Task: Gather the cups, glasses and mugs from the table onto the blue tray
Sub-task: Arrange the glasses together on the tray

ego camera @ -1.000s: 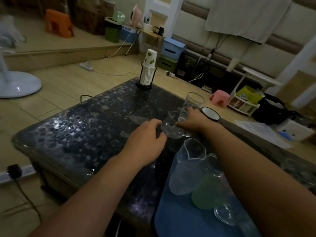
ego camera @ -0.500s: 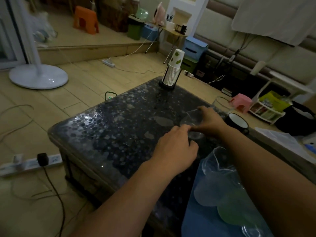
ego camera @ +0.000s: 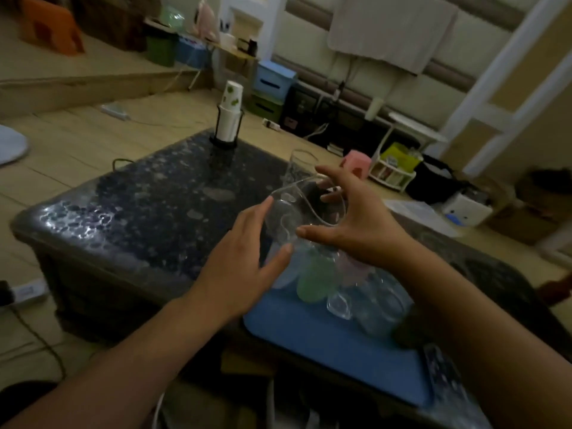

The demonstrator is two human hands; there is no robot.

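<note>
Here, both hands are cradling a clear glass pitcher with a pouring lip (ego camera: 301, 212), tilted, above the far end of the flat blue tray (ego camera: 334, 342). The left hand (ego camera: 247, 267) is touching its near left side with straight fingers and thumb, not curled round it. The right hand (ego camera: 356, 221) is spreading its fingers round the rim from the right, lightly grasping. On the tray, a clear tumbler, a green cup (ego camera: 314, 281), a pink cup (ego camera: 353, 267) and more clear glasses are clustering together. Farther off, a tall clear glass (ego camera: 298, 168) is standing on the dark speckled table (ego camera: 148, 199), with a stack of white paper cups (ego camera: 229, 114) at the far edge.
</note>
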